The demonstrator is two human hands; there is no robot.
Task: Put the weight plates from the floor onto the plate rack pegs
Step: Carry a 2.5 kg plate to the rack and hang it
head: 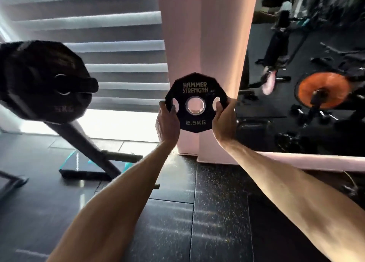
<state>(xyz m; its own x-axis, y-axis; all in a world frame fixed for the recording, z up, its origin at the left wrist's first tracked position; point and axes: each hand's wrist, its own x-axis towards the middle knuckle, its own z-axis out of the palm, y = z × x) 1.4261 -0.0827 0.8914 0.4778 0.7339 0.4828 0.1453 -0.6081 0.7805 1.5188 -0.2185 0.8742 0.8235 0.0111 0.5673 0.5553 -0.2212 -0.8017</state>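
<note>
A small black 2.5 kg weight plate, lettered "Hammer Strength", is held upright in the air in front of a pale pillar. My left hand grips its left edge with fingers through the left grip hole. My right hand grips its right edge the same way. To the left, the plate rack leans on a slanted black post. One of its pegs points toward the held plate and carries larger black plates, one marked 5 kg.
The pale pillar stands straight ahead, with window blinds to its left. A mirror on the right reflects gym gear, an orange plate and a standing person. Black speckled rubber flooring spreads below my arms.
</note>
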